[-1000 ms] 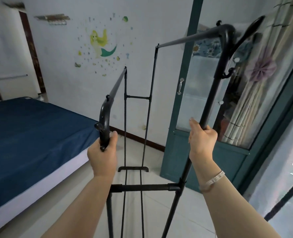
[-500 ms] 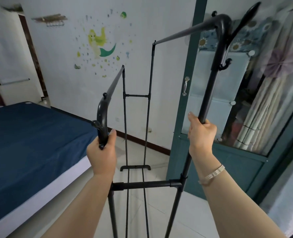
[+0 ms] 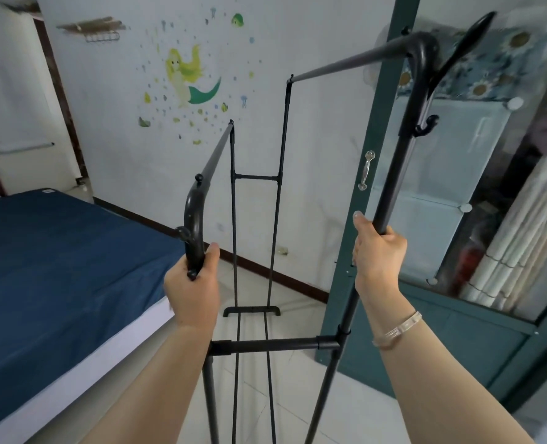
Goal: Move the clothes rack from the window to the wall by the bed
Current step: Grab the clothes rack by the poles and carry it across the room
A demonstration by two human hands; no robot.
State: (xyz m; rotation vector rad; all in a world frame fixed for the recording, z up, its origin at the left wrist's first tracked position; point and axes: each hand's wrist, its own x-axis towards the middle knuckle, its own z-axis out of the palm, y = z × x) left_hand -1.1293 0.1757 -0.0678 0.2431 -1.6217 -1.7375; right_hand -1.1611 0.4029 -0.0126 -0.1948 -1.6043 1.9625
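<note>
The black clothes rack (image 3: 255,177) stood on the tiled floor (image 3: 285,408) between the bed (image 3: 57,267) on the left and the green door (image 3: 371,193) on the right, its far end near the white wall (image 3: 112,100) with a mermaid sticker (image 3: 188,78). The left hand (image 3: 193,285) was closed around the lower post, just under its curved top. The right hand (image 3: 377,254) gripped the taller post. A bracelet (image 3: 398,328) was on the right wrist.
</note>
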